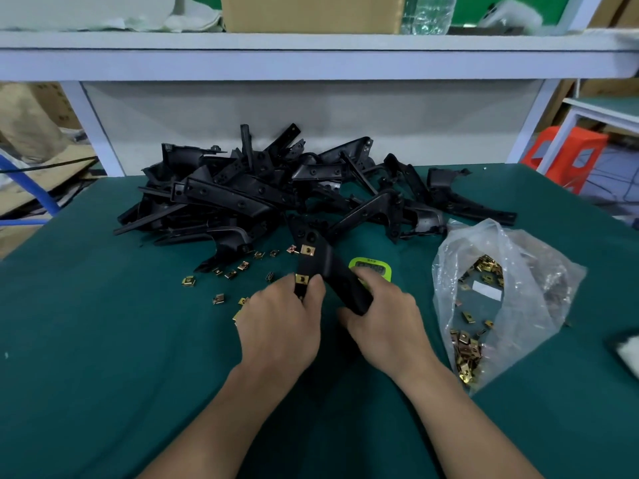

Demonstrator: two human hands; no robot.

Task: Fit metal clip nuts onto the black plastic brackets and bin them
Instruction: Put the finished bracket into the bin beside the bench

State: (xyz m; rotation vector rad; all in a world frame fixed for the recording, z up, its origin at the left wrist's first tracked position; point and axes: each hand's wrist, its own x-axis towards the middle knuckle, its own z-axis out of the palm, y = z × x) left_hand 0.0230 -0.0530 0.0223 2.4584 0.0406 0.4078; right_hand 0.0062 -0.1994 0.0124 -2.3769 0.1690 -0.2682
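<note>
A black plastic bracket (328,267) is held between both hands above the green table. My right hand (383,323) grips its lower end. My left hand (283,319) pinches its left edge, where a gold clip nut (302,279) sits on the bracket. A second clip nut (307,250) sits higher on the same bracket. Several loose clip nuts (221,274) lie scattered on the table left of my hands. A big pile of black brackets (262,188) fills the back of the table.
A clear plastic bag (498,292) holding many clip nuts lies open on the right. A lime green timer (371,267) lies behind my right hand. A shelf (311,60) spans the back. A dark object (626,354) shows at the right edge.
</note>
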